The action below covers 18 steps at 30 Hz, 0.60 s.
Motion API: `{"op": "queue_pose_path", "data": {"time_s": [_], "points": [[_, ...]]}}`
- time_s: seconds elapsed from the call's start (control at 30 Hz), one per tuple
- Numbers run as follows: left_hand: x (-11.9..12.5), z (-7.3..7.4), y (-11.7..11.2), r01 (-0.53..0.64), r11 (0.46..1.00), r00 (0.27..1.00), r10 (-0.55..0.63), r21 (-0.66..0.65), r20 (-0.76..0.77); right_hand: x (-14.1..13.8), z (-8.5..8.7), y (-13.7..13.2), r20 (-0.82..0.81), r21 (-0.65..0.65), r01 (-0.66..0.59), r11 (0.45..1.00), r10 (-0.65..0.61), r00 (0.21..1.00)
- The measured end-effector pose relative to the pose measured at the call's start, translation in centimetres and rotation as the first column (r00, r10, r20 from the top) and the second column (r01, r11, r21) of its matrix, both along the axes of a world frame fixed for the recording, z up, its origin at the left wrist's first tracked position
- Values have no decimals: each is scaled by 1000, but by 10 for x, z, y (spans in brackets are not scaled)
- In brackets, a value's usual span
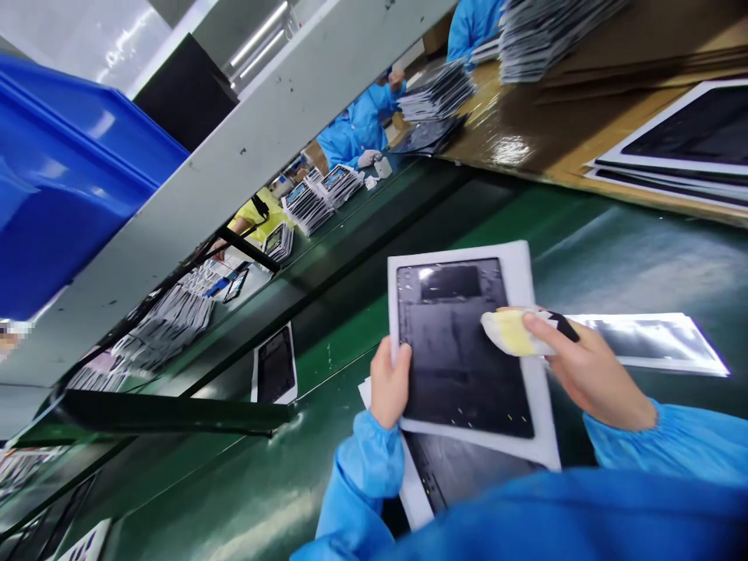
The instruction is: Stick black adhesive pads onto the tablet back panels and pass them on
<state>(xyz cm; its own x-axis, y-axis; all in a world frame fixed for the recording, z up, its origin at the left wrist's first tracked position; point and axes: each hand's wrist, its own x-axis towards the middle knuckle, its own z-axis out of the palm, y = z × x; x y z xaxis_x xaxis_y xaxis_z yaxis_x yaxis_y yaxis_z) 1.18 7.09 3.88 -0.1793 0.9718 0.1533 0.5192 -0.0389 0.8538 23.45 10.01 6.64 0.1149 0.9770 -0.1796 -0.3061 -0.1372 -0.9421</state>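
Observation:
My left hand [391, 383] grips the left edge of a white-bordered flat panel [456, 351] with a glossy black middle, thumb on its front. The panel is tilted up toward me. In my right hand [596, 374] is a folded white and yellow cloth [509, 331], pinched between thumb and fingers; a dark piece shows behind it. The cloth lies over the panel's right side; whether it presses on the surface I cannot tell. Below the held panel is a second similar panel [467, 463], partly covered by it and by my blue sleeve.
A green work surface [245, 499] runs along the line. To the right lies a shiny clear sheet [660, 343]; similar panels [689, 132] are stacked on a brown table. A grey beam [245, 148] and blue bin [75, 179] stand left. Co-workers in blue [356, 125] sit beyond.

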Motion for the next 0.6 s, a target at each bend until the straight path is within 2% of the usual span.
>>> {"op": "queue_pose_path", "data": {"time_s": [0.07,0.1,0.13,0.23,0.3,0.4,0.47,0.53,0.6], "points": [[-18,1,30,-157,987,987,158,-19,15,14,-4,-1,99,1,7,1000,-7,995],[-29,0,47,-284,957,959,284,-55,-11,22,-7,-3,170,1,17,1000,-16,985],[-41,-1,63,-348,935,937,346,-68,-34,30,-11,-5,251,0,30,1000,-29,967],[-70,-8,104,-458,884,888,450,-95,-95,53,-25,-15,500,29,60,998,-67,863],[-83,-11,121,-505,854,860,487,-120,-152,64,-35,-23,607,50,38,998,-60,792],[-91,-9,133,-526,839,838,484,-140,-251,74,-48,-34,703,86,-40,996,-32,710],[-86,-4,134,-502,855,837,444,-126,-319,77,-54,-38,760,128,-106,986,-29,650],[-70,1,130,-427,899,852,362,-100,-379,76,-58,-38,809,158,-184,970,-20,587],[-42,3,120,-287,953,880,223,-95,-418,72,-61,-34,846,167,-280,945,8,534]]}}
